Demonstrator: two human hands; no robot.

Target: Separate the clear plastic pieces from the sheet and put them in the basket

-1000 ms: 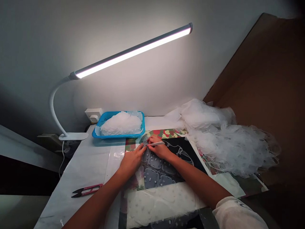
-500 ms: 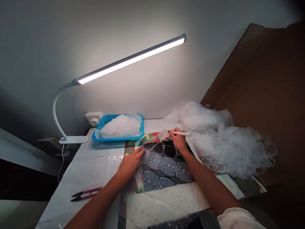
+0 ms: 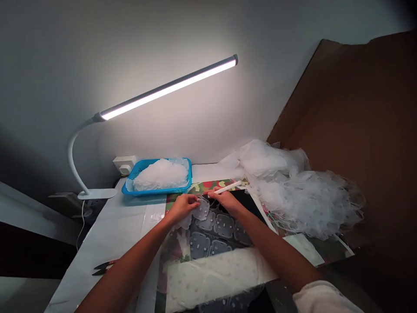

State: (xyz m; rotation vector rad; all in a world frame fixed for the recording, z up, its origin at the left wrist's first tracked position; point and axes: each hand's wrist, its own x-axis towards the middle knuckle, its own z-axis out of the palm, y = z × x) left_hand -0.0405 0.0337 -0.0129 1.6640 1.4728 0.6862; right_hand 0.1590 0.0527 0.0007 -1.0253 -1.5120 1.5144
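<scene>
Work in hand: separating clear film from a dark mat. The film (image 3: 203, 209), moulded in rows of rounded-square cells with small raised studs, lay across the mat (image 3: 249, 201) at the middle of the table (image 3: 97, 230). Its nearest cell stood slightly lifted, directly between the two hands.

The left hand (image 3: 182, 207) was curled, fingers bent over the film's upper edge. Whether they pinched it or only pressed on it could not be told. The right hand (image 3: 226, 202) was closed on a white stylus (image 3: 227, 187), its tip pointing up and away to the right, with the fingers extended toward the same edge, just beside the left fingertips.

Surroundings: a blue tray (image 3: 157, 192) held a pile of film (image 3: 160, 175) against the wall, next to a socket (image 3: 122, 165). A larger loose heap of film (image 3: 302, 198) lay to the right of the mat, before a sheet of cardboard (image 3: 335, 117). A clamp lamp (image 3: 166, 90) lit the table from above. Red-handled snips (image 3: 104, 267) lay at the left, partly hidden by the forearm.
</scene>
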